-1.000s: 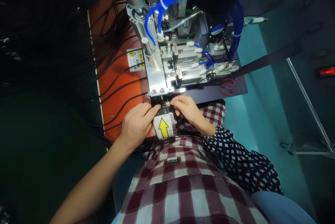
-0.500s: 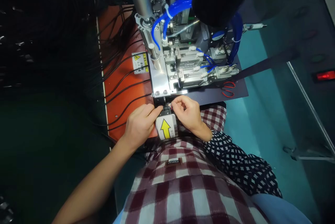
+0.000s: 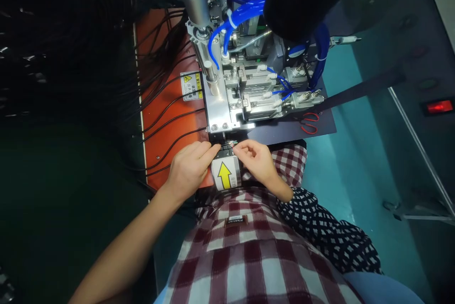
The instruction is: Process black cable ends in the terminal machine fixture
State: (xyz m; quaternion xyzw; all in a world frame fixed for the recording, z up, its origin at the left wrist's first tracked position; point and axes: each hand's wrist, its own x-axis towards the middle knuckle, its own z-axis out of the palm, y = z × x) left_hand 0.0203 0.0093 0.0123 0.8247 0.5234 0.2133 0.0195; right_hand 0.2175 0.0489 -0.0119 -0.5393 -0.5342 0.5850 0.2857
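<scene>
The part (image 3: 232, 143) lies roughly crosswise near the right edge of the track (image 3: 223, 153); right hand (image 3: 258, 161) narrow beside it, left hand's (image 3: 190, 167) hold unclear. The label's (image 3: 224, 173) arrow points forward.

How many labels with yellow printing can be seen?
2: a warning label on the orange surface, and an arrow label beside the left hand. Others may be hidden.

tiny part (image 3: 232, 143) by right fingers (image 3: 244, 145): indistinct | left forearm (image 3: 131, 240): cut by bottom edge | upright cylinder (image 3: 197, 7): top cropped
</scene>
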